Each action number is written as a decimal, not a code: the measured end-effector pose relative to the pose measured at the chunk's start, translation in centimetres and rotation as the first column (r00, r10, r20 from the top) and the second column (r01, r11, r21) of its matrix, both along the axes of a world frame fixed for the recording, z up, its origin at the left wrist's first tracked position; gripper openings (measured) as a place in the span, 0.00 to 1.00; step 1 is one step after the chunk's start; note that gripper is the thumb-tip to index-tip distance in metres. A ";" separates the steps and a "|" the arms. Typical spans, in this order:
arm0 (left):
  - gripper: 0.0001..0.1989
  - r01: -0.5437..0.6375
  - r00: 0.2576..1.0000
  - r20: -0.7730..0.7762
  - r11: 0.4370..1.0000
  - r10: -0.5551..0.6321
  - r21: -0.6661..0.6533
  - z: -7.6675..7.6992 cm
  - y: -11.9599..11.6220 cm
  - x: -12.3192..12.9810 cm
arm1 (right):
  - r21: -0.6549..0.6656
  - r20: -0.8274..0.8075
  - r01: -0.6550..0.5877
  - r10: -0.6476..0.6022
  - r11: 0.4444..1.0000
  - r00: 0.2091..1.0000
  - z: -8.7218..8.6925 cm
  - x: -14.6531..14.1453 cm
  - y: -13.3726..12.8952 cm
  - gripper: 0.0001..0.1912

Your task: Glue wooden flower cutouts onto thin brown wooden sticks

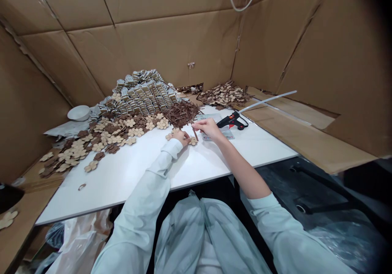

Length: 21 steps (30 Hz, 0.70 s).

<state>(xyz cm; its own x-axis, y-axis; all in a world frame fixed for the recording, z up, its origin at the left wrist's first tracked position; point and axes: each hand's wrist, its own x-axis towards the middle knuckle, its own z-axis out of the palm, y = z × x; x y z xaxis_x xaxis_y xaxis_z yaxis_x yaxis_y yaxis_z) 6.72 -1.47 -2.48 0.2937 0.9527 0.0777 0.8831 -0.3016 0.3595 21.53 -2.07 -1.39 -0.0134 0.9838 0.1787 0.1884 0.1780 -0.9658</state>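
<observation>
Between the thumb and fingers of my right hand [208,128] is a thin brown strip [195,134], hanging down toward the table. My left hand [180,137] rests on the tabletop just left of it, fingers bent against a beige flower piece [192,141]; whether they pinch it is hard to see. Another beige flower lies partly behind that hand. A heap of brown strips [181,114] sits right behind both hands. To the right, a black glue gun [232,120] with a long white glue stick lies on a printed sheet [225,134].
Beige and brown flower pieces [105,137] spread over the table's left side. Behind them rises a stack of small wrapped packets [143,92], with a white bowl [79,112] at its left. More brown pieces [226,94] are piled at the back. Cardboard walls [171,41] enclose the white table [128,176].
</observation>
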 end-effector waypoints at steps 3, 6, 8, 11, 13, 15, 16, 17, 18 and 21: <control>0.08 -0.031 0.983 0.179 0.999 0.032 -0.008 0.4 0.8 -0.9 | 0.004 0.061 -0.042 0.042 0.999 0.997 -0.4 0.0 0.2 0.14; 0.05 -0.002 0.884 0.465 0.996 0.045 -0.093 1.5 1.6 -2.4 | 0.002 0.074 -0.106 0.105 0.994 0.992 -0.8 -0.4 0.4 0.14; 0.04 0.030 0.798 0.599 0.987 0.070 -0.156 2.3 1.8 -3.1 | 0.004 0.024 -0.146 0.146 0.989 0.989 -0.9 -0.7 0.4 0.14; 0.06 0.051 0.698 0.706 0.974 0.124 -0.221 2.9 1.7 -3.5 | -0.005 -0.059 -0.197 0.197 0.980 0.979 -0.8 -1.0 0.2 0.13; 0.08 0.077 0.613 0.770 0.956 0.177 -0.282 3.0 1.5 -3.2 | -0.017 -0.083 -0.224 0.221 0.975 0.972 -0.6 -1.1 -0.1 0.13; 0.09 0.127 0.499 0.831 0.928 0.245 -0.350 3.0 1.2 -2.8 | -0.032 -0.094 -0.233 0.229 0.972 0.969 -0.4 -1.2 -0.3 0.12; 0.10 0.155 0.438 0.855 0.914 0.277 -0.376 3.0 1.1 -2.7 | -0.038 -0.095 -0.235 0.230 0.971 0.969 -0.3 -1.2 -0.4 0.12; 0.10 0.180 0.384 0.872 0.901 0.305 -0.395 3.0 0.9 -2.5 | -0.043 -0.092 -0.238 0.234 0.970 0.968 -0.2 -1.2 -0.5 0.12; 0.10 0.199 0.342 0.880 0.890 0.329 -0.410 3.0 0.8 -2.4 | -0.046 -0.086 -0.245 0.240 0.969 0.967 -0.2 -1.2 -0.5 0.12; 0.09 0.220 0.289 0.880 0.868 0.377 -0.445 3.0 0.7 -2.3 | -0.040 -0.055 -0.272 0.270 0.961 0.961 -0.4 -1.1 -0.4 0.13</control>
<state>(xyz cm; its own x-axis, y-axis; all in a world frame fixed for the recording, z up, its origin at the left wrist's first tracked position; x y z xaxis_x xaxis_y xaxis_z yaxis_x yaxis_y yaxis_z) 4.39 -0.81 0.47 0.2223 0.9630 -0.1522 -0.1456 0.1872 0.9715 20.38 -2.48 -1.78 -0.2731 0.9518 0.1396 0.0918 0.1702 -0.9811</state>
